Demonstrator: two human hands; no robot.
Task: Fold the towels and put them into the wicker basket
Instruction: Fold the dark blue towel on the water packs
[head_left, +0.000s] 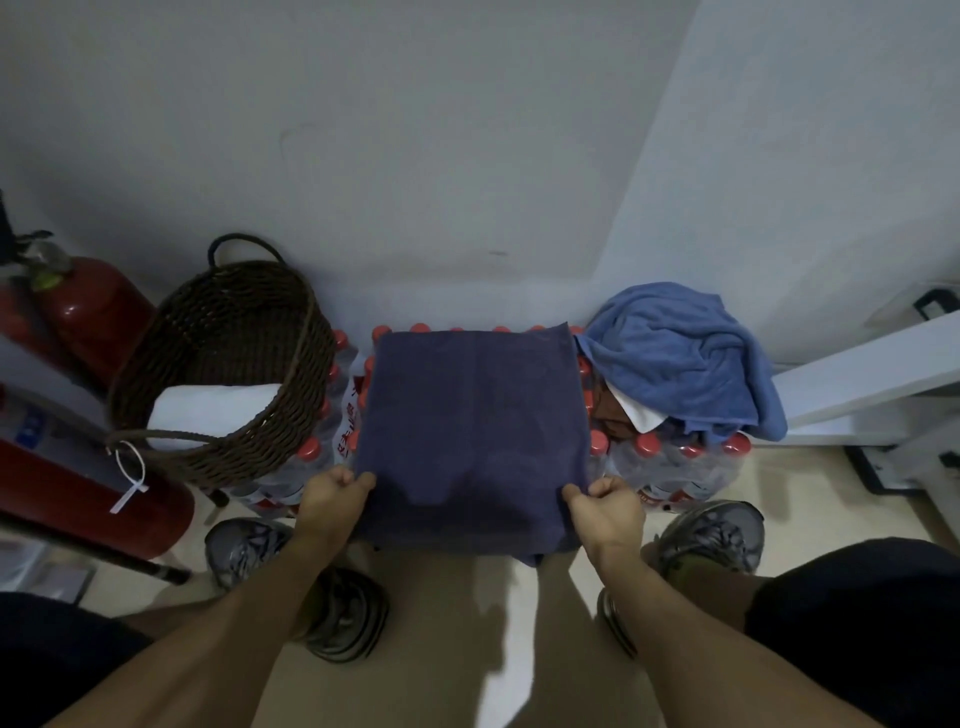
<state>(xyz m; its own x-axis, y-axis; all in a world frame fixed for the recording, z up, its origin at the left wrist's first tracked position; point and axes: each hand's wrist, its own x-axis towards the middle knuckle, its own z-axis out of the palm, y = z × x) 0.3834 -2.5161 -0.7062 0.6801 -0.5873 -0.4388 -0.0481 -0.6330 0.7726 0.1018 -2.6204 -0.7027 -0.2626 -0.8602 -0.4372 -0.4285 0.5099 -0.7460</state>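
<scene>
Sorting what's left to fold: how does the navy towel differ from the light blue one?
The navy towel lies spread flat and smooth over the bottle packs; the light blue towel sits crumpled in a heap on the right. The navy towel is pinched at its near corners by the left hand and right hand; nothing touches the light blue towel. Both rest on red-capped bottles, outside the wicker basket.

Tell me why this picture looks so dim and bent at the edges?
Head view: the light is low and bluish, so the dark blue towel shows few folds; the wide lens bows the wall and the white ledge; the hands throw soft shadows on the floor; the wicker basket stays fairly sharp.
</scene>
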